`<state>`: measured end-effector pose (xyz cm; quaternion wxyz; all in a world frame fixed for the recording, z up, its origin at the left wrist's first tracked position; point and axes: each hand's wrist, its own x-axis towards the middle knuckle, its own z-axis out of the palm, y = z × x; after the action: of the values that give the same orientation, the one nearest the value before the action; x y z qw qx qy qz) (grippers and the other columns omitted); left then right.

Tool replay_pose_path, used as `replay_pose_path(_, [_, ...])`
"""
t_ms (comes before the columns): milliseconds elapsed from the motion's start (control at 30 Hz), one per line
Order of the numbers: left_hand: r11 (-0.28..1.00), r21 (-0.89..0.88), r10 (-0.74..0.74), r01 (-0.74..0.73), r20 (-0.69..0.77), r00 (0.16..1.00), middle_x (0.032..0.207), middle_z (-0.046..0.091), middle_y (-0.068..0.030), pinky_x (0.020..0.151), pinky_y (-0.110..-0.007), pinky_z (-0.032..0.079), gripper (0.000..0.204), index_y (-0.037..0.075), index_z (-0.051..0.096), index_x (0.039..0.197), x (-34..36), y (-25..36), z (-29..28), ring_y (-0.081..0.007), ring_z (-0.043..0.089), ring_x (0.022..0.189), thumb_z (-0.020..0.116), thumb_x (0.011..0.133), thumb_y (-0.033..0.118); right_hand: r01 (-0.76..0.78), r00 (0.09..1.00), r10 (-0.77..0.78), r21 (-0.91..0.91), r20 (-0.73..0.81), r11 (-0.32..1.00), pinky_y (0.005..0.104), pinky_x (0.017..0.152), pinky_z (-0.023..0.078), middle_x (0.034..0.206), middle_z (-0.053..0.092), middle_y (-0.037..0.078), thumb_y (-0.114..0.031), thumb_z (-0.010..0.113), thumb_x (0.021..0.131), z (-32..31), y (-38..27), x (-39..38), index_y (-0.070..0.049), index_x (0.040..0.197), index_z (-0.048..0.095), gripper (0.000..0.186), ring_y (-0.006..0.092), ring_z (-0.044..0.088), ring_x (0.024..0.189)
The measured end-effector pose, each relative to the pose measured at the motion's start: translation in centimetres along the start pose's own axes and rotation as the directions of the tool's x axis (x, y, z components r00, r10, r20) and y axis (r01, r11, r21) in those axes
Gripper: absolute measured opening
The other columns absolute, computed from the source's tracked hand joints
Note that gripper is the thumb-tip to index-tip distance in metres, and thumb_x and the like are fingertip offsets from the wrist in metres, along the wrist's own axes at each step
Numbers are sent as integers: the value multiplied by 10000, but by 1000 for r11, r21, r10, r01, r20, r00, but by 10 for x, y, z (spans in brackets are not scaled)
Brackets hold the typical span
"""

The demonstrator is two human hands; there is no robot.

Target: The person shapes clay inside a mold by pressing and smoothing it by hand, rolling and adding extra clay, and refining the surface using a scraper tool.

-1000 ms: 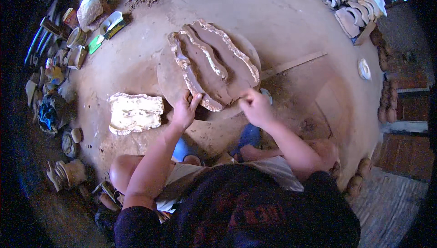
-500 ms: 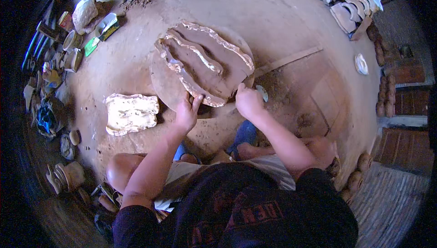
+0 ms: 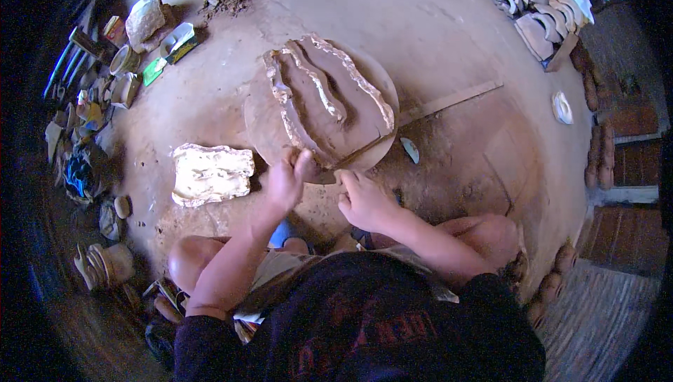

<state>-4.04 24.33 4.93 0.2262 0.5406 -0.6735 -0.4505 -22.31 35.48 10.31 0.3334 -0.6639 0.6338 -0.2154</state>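
Observation:
A shallow mould point(image 3: 286, 117) with ragged, pale plaster-like rims and a raised wavy ridge down its middle lies on a round board point(image 3: 390, 92). Smooth brown clay point(image 3: 354, 103) lines its inside. My left hand point(image 3: 286, 182) is at the mould's near left corner, fingers curled and thumb raised, slightly blurred. Just off the near edge, my right hand point(image 3: 368, 202) is closed, knuckles up. What either hand holds, if anything, is too small or hidden to name.
A second whitish mould piece point(image 3: 212, 175) lies to the left. Behind the right hand are a flat wooden strip point(image 3: 456, 101) and a small pale blade-like piece point(image 3: 410, 150). Tubs, a stone block point(image 3: 146, 21) and clutter line the left; curved pieces point(image 3: 547, 21) are stacked far right.
My right hand has moved left and nearer to me, away from the mould's near right corner. The mould now sits turned clockwise. My left hand remains at its near left side.

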Motion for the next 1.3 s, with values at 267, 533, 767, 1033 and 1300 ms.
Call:
replay_pose_path(267, [956, -199, -84, 217, 520, 850, 1066, 728, -240, 900, -412, 528, 639, -48, 658, 1234, -55, -8, 28, -325, 698, 998, 421, 1099, 530, 295, 950, -223, -404, 216, 866, 547, 893, 530, 1035, 630, 228, -176, 638, 878, 34, 40, -10, 27, 1152, 619, 341, 438, 634, 999])
replay_pose_path(533, [979, -201, 79, 32, 519, 851, 896, 704, -152, 809, -405, 530, 519, -35, 678, 1142, -44, -3, 16, -239, 669, 875, 510, 1090, 452, 216, 967, -213, 5, -142, 976, 486, 807, 546, 920, 661, 188, -119, 677, 900, 21, 15, -8, -1, 1044, 665, 186, 408, 668, 891])
replay_pose_path(767, [985, -158, 49, -69, -130, 990, 812, 676, -192, 686, -411, 521, 379, -24, 657, 1050, -20, -10, -4, -285, 682, 759, 505, 1099, 320, 140, 962, -145, -36, -230, 989, 436, 815, 567, 1017, 699, 191, -190, 732, 916, 7, 28, 12, -10, 1086, 708, 249, 384, 696, 957])
replay_pose_path(1033, [973, 138, 222, -185, -344, 913, 1163, 557, -305, 873, -538, 462, 360, -32, 492, 1224, 26, -51, -8, -481, 571, 1048, 485, 1084, 301, 447, 808, -554, -403, -201, 799, 413, 856, 563, 1068, 679, 167, -158, 714, 928, 23, 10, 76, 5, 1141, 721, 267, 338, 677, 965])
replay_pose_path(1300, [947, 193, 308, -257, -321, 895, 1079, 558, -272, 881, -528, 434, 367, -36, 500, 1218, 32, -70, 2, -463, 553, 1000, 542, 1049, 287, 392, 895, -407, -111, -184, 913, 407, 843, 562, 1025, 663, 143, -122, 733, 888, 38, 15, 94, 22, 1075, 732, 236, 323, 667, 943])
